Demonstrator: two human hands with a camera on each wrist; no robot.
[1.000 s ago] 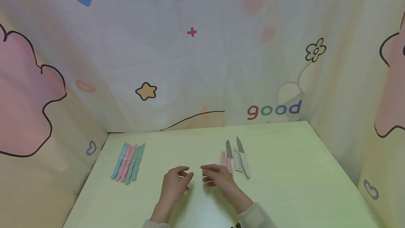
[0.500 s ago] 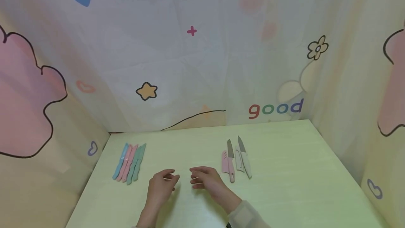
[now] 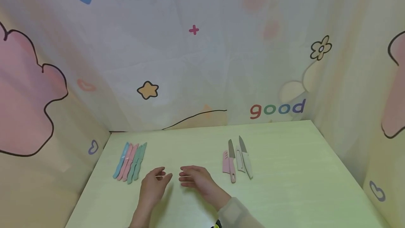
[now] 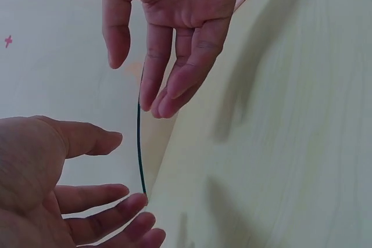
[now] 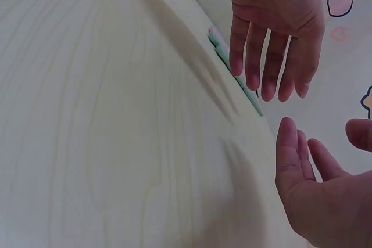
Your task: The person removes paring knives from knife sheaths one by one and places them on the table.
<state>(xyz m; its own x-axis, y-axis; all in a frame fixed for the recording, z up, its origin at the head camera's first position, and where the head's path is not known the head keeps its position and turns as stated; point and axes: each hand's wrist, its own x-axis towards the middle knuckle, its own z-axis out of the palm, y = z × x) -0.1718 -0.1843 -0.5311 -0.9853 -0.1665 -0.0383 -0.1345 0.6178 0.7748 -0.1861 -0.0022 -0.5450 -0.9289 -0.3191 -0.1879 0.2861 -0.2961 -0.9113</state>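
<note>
My left hand (image 3: 154, 186) hovers above the table's front middle, holding nothing, its fingers relaxed and slightly bent. Facing it a short gap away is my right hand (image 3: 201, 184), also holding nothing, fingers loosely extended. Both palms show in the left wrist view, with the left hand (image 4: 87, 201) at lower left. To the left lies a row of several slim knives: a blue knife (image 3: 121, 161), pink knives (image 3: 130, 164) and green knives (image 3: 136, 164). Right of the hands lie a pink-handled knife (image 3: 232, 170) by its pink sheath (image 3: 225, 164), and a white-handled knife (image 3: 247, 164) by its white sheath (image 3: 239, 159).
The pale table (image 3: 284, 171) is bounded at the back and sides by a printed curtain (image 3: 177, 59) with hearts, a star and the word "good". In the right wrist view, green knives (image 5: 235, 71) show beyond the hands.
Both hands have moved left together, still apart and holding nothing. The pink-handled knife, partly covered by the right hand before, is now fully visible. The knives have not moved.
</note>
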